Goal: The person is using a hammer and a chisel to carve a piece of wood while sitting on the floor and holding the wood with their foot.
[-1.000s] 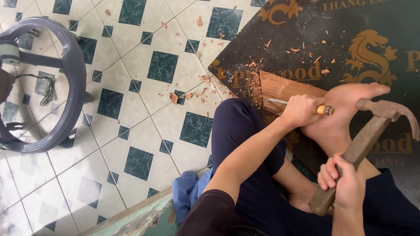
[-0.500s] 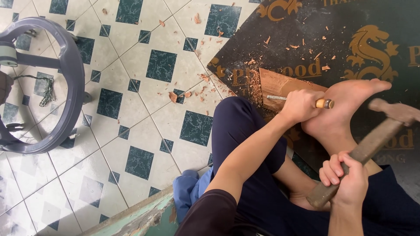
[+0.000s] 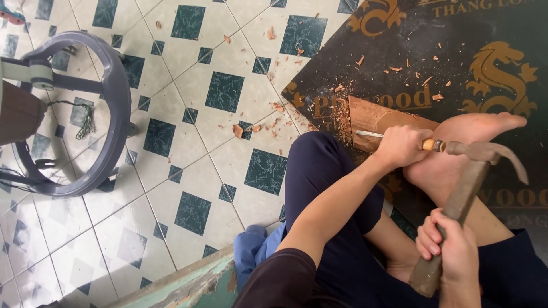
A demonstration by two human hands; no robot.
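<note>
Chisel on the wood, hammer right at its handle end

Your left hand [image 3: 401,146] grips the wooden-handled metal chisel [image 3: 399,138], tip on the reddish-brown wood block [image 3: 371,117] lying on the black gold-printed board [image 3: 456,51] under your bare foot [image 3: 456,151]. Your right hand [image 3: 448,248] is wrapped round the worn claw hammer [image 3: 468,182], head touching the chisel's end. Wood chips [image 3: 274,117] litter the green-and-white tiled floor [image 3: 188,142].

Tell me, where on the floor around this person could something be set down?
The tiled floor is mostly bare between the grey plastic ring and the knee. The dark mat has room toward its far edge, though chips litter it. It is crowded around the wood block, chisel, foot and hammer.
</note>
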